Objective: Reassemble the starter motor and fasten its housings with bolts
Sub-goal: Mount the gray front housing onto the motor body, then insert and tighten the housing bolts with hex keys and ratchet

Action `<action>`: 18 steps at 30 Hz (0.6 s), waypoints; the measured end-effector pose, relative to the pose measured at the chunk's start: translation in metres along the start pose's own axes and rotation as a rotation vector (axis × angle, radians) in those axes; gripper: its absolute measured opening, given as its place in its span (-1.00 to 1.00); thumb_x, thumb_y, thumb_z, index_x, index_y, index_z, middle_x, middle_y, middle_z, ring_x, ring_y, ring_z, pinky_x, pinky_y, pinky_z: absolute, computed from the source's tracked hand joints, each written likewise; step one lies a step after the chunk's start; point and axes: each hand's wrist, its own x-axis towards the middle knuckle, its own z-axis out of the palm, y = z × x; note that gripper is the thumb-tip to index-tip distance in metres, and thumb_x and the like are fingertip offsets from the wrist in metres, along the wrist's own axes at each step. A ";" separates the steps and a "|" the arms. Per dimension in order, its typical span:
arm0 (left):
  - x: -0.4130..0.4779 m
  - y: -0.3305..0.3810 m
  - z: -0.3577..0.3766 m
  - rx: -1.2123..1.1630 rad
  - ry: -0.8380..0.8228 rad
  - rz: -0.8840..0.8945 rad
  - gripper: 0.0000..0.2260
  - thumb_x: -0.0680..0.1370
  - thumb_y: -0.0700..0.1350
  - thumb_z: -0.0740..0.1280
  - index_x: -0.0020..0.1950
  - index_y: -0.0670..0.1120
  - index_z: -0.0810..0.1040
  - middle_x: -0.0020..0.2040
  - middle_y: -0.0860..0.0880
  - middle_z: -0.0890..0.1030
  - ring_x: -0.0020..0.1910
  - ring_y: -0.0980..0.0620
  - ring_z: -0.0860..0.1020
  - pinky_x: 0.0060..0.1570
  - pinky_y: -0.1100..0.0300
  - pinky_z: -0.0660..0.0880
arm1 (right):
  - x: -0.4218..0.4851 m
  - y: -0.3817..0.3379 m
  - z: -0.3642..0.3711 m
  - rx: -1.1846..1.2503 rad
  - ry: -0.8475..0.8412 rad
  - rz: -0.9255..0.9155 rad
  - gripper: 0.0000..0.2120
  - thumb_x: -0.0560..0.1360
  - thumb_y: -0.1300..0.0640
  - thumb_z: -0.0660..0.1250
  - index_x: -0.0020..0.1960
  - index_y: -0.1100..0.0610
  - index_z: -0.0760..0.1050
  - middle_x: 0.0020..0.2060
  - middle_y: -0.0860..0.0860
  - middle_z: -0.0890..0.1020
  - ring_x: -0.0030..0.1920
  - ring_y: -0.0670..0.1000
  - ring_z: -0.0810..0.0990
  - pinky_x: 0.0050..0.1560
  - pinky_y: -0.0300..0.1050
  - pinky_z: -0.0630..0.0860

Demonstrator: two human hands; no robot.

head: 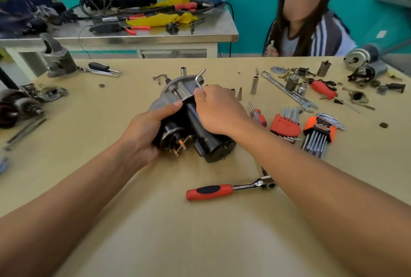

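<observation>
The starter motor (209, 141), black body with a silver nose housing (178, 86), lies on the tan table near the middle. My left hand (146, 130) grips its solenoid side from the left, thumb along the top. My right hand (219, 110) rests over the black body and pinches a bent silver hex key (199, 78) that points up by the nose housing. A long through bolt (178, 95) shows along the body between my thumbs.
A red-handled ratchet (231, 189) lies in front of the motor. Two orange hex key sets (287, 126) (318, 132), a spanner (289, 92), sockets and small parts lie at the right. Other motor parts (20, 105) sit at the left. A person (311, 32) sits across the table.
</observation>
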 end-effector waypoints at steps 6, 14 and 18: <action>0.009 0.011 -0.006 0.197 0.031 -0.041 -0.60 0.46 0.14 0.46 0.16 -0.11 0.65 0.05 -0.13 0.73 -0.03 -0.09 0.72 -0.17 0.06 0.64 | 0.003 0.003 0.004 0.087 -0.007 0.049 -0.57 0.69 0.02 0.01 -0.32 0.10 0.31 -0.38 0.05 0.44 -0.28 0.13 0.46 -0.32 -0.09 0.26; 0.014 0.024 -0.019 1.278 0.359 0.195 -0.25 0.52 0.46 -0.02 -0.31 -0.13 0.61 -0.38 -0.11 0.66 -0.43 -0.04 0.61 -0.47 0.19 0.41 | 0.005 0.003 0.007 0.077 -0.023 0.061 -0.57 0.69 0.00 0.00 -0.29 0.13 0.33 -0.35 0.04 0.41 -0.28 0.11 0.44 -0.30 -0.13 0.28; 0.018 0.032 -0.023 1.541 0.360 0.179 -0.17 0.48 0.51 -0.12 -0.34 -0.18 0.55 -0.38 -0.12 0.61 -0.32 -0.05 0.56 -0.36 0.12 0.35 | 0.009 0.003 0.002 0.035 -0.076 0.088 -0.59 0.68 0.06 0.05 -0.35 0.07 0.26 -0.31 0.07 0.43 -0.18 0.15 0.48 -0.18 -0.09 0.35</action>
